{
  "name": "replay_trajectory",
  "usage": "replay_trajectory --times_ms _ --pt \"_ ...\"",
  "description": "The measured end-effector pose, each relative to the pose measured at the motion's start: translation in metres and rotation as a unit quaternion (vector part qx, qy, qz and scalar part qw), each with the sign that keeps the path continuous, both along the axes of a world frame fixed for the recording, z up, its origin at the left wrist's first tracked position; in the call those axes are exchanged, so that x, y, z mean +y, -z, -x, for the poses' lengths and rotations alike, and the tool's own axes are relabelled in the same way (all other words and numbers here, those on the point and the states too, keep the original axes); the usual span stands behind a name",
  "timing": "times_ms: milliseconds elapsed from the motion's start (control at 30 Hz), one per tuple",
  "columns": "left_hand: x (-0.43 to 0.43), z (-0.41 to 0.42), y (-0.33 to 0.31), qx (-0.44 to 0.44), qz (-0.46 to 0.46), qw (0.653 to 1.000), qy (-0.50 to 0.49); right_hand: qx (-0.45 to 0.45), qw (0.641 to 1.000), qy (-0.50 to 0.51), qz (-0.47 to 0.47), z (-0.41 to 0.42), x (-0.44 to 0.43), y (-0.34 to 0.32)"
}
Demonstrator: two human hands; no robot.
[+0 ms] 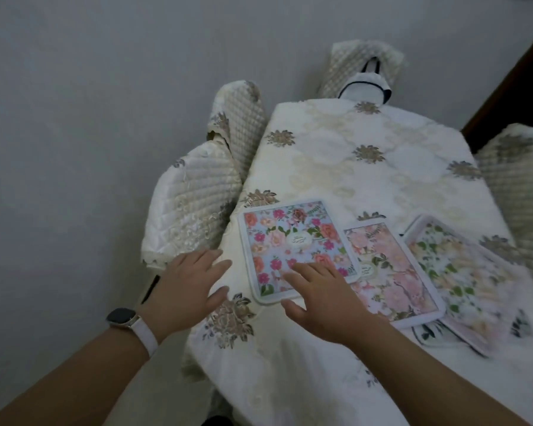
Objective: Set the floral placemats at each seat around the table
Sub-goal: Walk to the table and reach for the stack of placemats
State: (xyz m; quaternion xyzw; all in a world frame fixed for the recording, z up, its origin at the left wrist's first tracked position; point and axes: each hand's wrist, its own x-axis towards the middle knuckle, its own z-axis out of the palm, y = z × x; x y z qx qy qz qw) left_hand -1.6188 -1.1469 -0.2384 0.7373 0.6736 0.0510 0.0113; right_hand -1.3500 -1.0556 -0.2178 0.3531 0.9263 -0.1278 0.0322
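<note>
My right hand (317, 299) lies flat, fingers extended, on the blue placemat (290, 241) at the table (351, 155) left edge; my left hand (188, 287), released, is just beside it; the pink placemat (391, 278) lies partly underneath

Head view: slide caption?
Right hand over the blue floral placemat, which overlaps a pink one; left hand open beside it.

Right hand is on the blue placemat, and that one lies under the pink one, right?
No. The head view shows the blue placemat lying on top of the pink placemat at its edge, not under it. The right hand is on the blue one.
</note>
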Motion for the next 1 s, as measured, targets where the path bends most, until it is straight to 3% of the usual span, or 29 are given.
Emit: replay_trajectory --times_ms 433,600,700,900,1000 --pt "0.113 0.056 0.058 -0.038 0.082 0.981 0.171 -0.076 0.969 0.231 0.053 0.030 -0.006 0.022" --pt "0.150 0.051 0.084 -0.061 0.154 0.973 0.162 -0.050 0.946 0.305 0.092 0.026 -0.008 0.037" --pt "0.170 0.044 0.097 -0.067 0.204 0.966 0.146 -0.002 0.909 0.381 0.168 0.029 -0.003 0.053" --pt "0.195 0.030 0.110 -0.125 0.227 0.959 0.118 0.137 0.774 0.536 0.307 0.045 0.013 0.080" --pt "0.210 0.029 0.116 -0.118 0.235 0.959 0.107 0.160 0.749 0.560 0.316 0.048 0.018 0.093"
